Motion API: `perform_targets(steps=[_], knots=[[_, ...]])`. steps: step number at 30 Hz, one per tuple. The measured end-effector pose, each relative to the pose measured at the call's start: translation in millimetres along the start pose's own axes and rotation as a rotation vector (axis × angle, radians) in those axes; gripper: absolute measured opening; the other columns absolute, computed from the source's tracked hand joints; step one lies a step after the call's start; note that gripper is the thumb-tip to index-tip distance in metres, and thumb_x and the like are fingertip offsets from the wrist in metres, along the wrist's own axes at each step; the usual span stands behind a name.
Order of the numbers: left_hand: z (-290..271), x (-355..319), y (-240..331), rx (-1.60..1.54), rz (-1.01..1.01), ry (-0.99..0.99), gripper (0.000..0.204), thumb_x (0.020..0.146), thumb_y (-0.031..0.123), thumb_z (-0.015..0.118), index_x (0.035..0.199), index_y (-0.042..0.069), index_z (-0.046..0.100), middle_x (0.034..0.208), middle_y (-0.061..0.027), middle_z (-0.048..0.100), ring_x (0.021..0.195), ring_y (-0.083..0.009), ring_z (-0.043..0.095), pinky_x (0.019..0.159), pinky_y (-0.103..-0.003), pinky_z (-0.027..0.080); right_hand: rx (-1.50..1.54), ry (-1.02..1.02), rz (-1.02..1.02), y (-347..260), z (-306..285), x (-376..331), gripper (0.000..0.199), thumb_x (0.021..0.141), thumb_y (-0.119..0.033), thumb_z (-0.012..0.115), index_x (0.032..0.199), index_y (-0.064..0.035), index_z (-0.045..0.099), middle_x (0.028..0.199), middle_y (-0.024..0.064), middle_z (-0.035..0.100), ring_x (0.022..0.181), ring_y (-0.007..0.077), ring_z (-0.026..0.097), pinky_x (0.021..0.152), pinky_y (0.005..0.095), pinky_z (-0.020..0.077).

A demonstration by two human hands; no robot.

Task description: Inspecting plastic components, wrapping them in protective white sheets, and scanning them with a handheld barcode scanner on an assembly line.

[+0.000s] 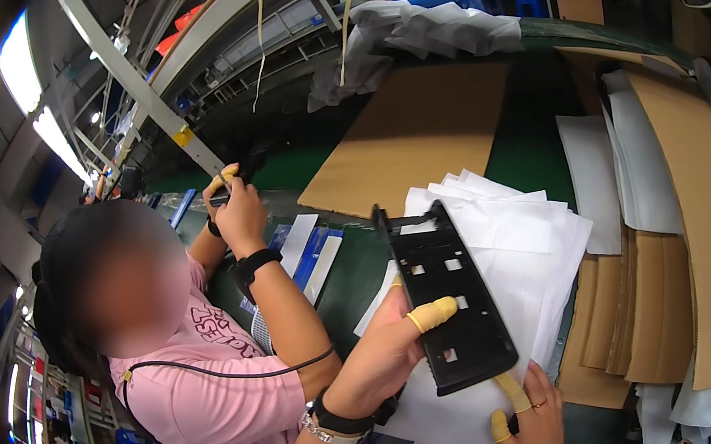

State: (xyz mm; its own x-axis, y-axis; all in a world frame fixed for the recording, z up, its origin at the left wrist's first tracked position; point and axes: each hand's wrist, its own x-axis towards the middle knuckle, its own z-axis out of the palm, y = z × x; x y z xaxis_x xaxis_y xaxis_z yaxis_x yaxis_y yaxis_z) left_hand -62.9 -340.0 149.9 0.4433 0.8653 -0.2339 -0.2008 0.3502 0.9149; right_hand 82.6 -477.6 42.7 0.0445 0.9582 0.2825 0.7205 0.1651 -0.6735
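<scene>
My left hand [393, 346] grips a black plastic panel [462, 333] with raised edges and several rectangular cutouts. Its thumb, in a yellow finger cot, presses on the panel's face. The panel is tilted above a fanned stack of white sheets [535, 240]. Below the panel's lower edge is my right hand [535, 422], its fingers apart, with yellow cots on thumb and index finger. That index fingertip comes up to the panel's edge; whether it touches I cannot tell. A small dark patch shows beside the right thumb, too small to name.
On the left a co-worker in a pink shirt [209, 400] raises both hands. A large cardboard sheet [407, 136] lies on the green bench [530, 125]. Cardboard pieces [702, 224] and pale sheets stand at the right. Blue-and-white strips [310, 250] lie near the co-worker.
</scene>
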Motion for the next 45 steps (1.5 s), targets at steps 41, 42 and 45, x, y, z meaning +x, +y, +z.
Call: perform_targets(steps=[41,42,45], knots=[[-70.2,236.6,63.7,1.577,0.647,0.775,0.06,0.085,0.037,0.055,0.128,0.0,0.035,0.108,-0.0219,0.047,0.098,-0.0406,0.051,0.077,-0.047,0.046,0.067,0.045,-0.018,2.4,0.0,-11.2,0.047,0.085,-0.027,0.051,0.128,-0.0106,0.044,0.128,0.0182,0.042,0.122,0.0318,0.036,0.095,0.0477,0.0306],[-46.0,220.2,74.5,1.553,0.701,0.679,0.058,0.086,0.034,0.054,0.127,-0.002,0.035,0.108,-0.0228,0.047,0.096,-0.0411,0.051,0.076,-0.046,0.046,0.05,0.034,-0.022,2.2,-1.1,-13.4,0.047,0.085,-0.026,0.051,0.128,-0.0109,0.043,0.129,0.0185,0.042,0.122,0.0318,0.036,0.095,0.0477,0.0309],[39.6,150.6,68.1,1.465,0.845,0.222,0.037,0.087,0.021,0.052,0.114,-0.004,0.048,0.089,-0.0259,0.056,0.083,-0.0398,0.055,0.072,-0.044,0.045,0.054,0.049,-0.003,7.2,-4.5,-15.9,0.048,0.085,-0.026,0.05,0.129,-0.011,0.042,0.128,0.019,0.043,0.122,0.0316,0.036,0.095,0.0469,0.0315]])
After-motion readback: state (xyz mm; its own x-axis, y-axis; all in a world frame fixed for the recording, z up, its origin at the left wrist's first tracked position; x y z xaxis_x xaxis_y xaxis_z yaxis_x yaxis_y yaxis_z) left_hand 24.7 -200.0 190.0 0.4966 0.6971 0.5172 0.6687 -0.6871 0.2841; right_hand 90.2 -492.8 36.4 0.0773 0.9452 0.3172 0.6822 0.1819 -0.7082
